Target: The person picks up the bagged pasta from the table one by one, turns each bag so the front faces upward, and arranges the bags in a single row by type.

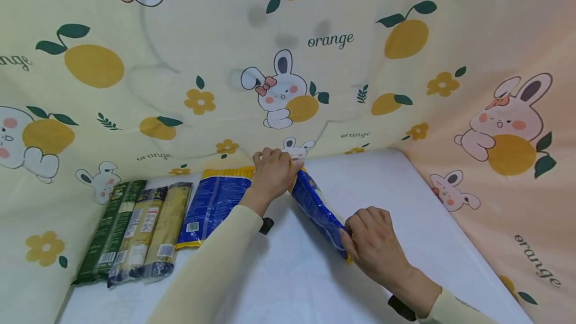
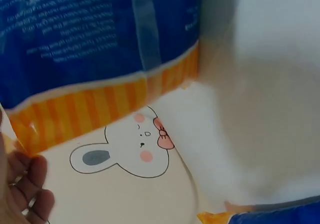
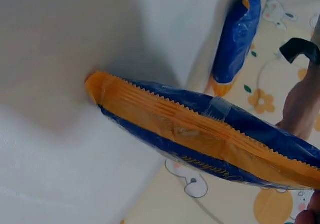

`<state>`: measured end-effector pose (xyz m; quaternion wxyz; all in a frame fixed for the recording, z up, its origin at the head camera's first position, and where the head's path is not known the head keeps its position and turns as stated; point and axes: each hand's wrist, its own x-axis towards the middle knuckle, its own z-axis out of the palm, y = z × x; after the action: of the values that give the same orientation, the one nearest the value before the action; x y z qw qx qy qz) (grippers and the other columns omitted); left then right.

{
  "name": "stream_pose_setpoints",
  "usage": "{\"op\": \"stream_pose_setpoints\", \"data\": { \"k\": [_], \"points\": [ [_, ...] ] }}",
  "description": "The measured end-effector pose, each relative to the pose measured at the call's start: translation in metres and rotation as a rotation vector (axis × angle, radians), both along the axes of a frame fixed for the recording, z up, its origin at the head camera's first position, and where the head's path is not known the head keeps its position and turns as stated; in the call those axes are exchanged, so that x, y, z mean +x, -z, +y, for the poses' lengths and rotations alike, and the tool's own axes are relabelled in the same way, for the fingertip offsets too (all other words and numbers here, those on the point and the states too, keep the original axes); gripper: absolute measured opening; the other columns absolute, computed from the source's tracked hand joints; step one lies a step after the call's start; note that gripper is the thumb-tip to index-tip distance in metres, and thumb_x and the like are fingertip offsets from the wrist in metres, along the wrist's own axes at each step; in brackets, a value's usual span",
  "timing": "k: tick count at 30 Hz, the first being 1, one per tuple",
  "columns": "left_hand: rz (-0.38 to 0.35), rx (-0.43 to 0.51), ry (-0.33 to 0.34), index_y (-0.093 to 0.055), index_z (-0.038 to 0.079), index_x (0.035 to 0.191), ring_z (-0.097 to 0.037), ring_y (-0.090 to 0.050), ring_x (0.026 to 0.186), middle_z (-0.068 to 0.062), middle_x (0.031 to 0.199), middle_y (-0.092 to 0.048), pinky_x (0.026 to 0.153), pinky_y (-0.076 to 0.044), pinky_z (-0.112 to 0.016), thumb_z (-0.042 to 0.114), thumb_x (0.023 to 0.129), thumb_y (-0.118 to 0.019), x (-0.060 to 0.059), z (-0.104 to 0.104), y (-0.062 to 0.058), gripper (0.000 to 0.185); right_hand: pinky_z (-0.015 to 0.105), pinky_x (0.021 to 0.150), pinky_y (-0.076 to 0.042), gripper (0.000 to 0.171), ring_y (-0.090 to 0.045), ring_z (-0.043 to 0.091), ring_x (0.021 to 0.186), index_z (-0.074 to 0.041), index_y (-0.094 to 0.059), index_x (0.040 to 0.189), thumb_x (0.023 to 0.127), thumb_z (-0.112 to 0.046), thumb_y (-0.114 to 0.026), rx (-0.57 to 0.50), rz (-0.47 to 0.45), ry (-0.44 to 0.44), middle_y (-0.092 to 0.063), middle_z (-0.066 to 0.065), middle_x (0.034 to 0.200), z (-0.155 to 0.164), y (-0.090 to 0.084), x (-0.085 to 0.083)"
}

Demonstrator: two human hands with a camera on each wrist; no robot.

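While your left hand (image 1: 270,174) curls its fingers over the far end of the blue packet (image 1: 317,209), your right hand (image 1: 371,244) pinches the near end, so the packet runs on a slant from the centre of the head view down toward the lower right. It stands on its long edge on the white table (image 1: 405,204), tilted rather than lying flat. In the right wrist view the packet's orange serrated seal (image 3: 200,129) crosses the frame from middle left to lower right, with a strip of clear tape on the blue film beside it. In the left wrist view the same kind of orange striped band (image 2: 100,108) sits under blue printed film across the upper half, and your fingertips (image 2: 25,184) show at the lower left edge.

Just left of your left hand, a second blue packet (image 1: 211,206) lies flat on the table, barcode facing up. Further left, three long narrow packs lie side by side and touching: a yellow pack (image 1: 168,229), a dark-ended yellow pack (image 1: 137,234) and a green pack (image 1: 110,231) at the outer left. A cream cloth (image 1: 315,39) printed with rabbits, oranges and flowers fills the upper half of the head view and wraps down both sides of the table.
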<state>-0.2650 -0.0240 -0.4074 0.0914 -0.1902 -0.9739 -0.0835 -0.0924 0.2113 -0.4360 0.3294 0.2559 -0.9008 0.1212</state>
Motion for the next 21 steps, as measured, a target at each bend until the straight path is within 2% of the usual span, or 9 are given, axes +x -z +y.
{"op": "stream_pose_setpoints", "data": {
  "k": [4,9,13,16,21],
  "points": [
    [-0.009,-0.035,-0.009,-0.071,0.011,0.127,-0.032,-0.048,0.127,-0.008,0.122,-0.067,0.115,-0.030,-0.063,0.059,0.110,-0.042,0.003,0.004,0.002,0.059,0.048,0.085,-0.040,0.041,-0.054,0.025,0.084,-0.011,-0.054,0.084,0.112,-0.036,-0.037,-0.001,0.006,-0.002,-0.051,0.000,0.080,-0.002,0.004,0.002],
    [0.046,-0.115,0.066,-0.071,0.011,0.125,-0.032,-0.051,0.124,-0.007,0.122,-0.069,0.114,-0.034,-0.062,0.046,0.111,-0.050,0.007,0.004,0.005,0.042,0.047,0.084,-0.042,0.041,-0.054,0.024,0.083,-0.011,-0.054,0.084,0.112,-0.036,-0.037,0.000,0.024,-0.010,-0.052,0.000,0.080,-0.004,0.008,0.004],
    [0.085,-0.195,0.119,-0.068,0.010,0.124,-0.031,-0.052,0.124,-0.007,0.122,-0.069,0.113,-0.036,-0.061,0.039,0.112,-0.050,0.011,-0.003,0.008,0.036,0.047,0.085,-0.042,0.040,-0.054,0.024,0.083,-0.011,-0.054,0.085,0.112,-0.036,-0.038,0.031,0.038,-0.037,-0.053,0.001,0.081,-0.013,0.011,0.006],
    [0.079,-0.206,0.127,-0.067,0.010,0.122,-0.030,-0.051,0.126,-0.007,0.125,-0.069,0.113,-0.035,-0.060,0.036,0.113,-0.049,0.013,-0.012,0.011,0.033,0.046,0.085,-0.042,0.036,-0.054,0.024,0.084,-0.011,-0.054,0.086,0.111,-0.034,-0.042,0.054,0.059,-0.068,-0.053,0.002,0.082,-0.023,0.015,0.006],
    [0.044,-0.188,0.114,-0.065,0.010,0.125,-0.030,-0.049,0.127,-0.009,0.129,-0.068,0.115,-0.032,-0.061,0.035,0.113,-0.050,0.016,-0.025,0.017,0.032,0.046,0.084,-0.044,0.028,-0.053,0.025,0.081,-0.011,-0.055,0.083,0.106,-0.027,-0.050,0.065,0.145,-0.147,-0.053,0.002,0.080,-0.040,0.023,0.005]
  ]
}}
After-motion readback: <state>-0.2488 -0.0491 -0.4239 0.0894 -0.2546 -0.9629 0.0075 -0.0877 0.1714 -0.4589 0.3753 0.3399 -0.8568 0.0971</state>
